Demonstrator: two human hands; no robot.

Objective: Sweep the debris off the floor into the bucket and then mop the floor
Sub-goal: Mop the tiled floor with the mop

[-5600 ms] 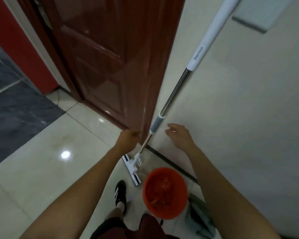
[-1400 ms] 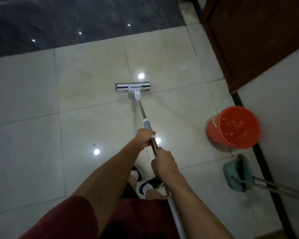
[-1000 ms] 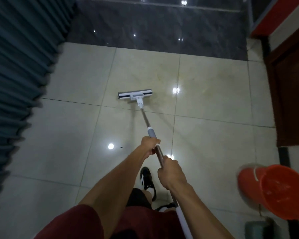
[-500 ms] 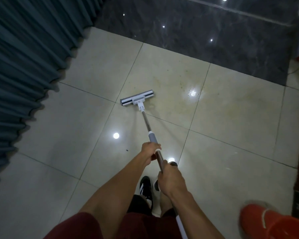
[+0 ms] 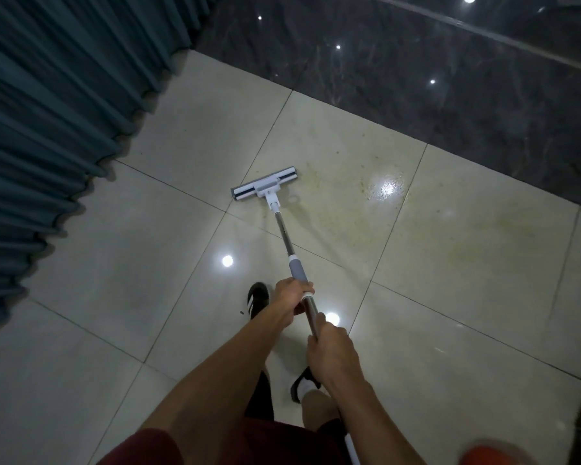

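A flat mop with a white and dark head (image 5: 264,189) rests on the cream floor tiles (image 5: 450,270), its metal pole (image 5: 284,234) slanting back toward me. My left hand (image 5: 291,298) is closed around the pole just below the grey collar. Lower on the pole, my right hand (image 5: 332,352) grips it too. Only a blurred sliver of the orange bucket (image 5: 483,457) shows at the bottom right edge. A yellowish stain and wet sheen (image 5: 384,189) lie to the right of the mop head.
Pleated teal curtains (image 5: 47,146) hang along the left side. Dark marble flooring (image 5: 416,68) starts beyond the cream tiles at the top. My black shoes (image 5: 257,298) stand under the pole. A tiny dark speck (image 5: 241,312) lies by the left shoe.
The view has swung left from the door and bucket toward the curtain. The bucket has slid almost out of frame at the bottom right. Both hands kept hold of the mop pole.
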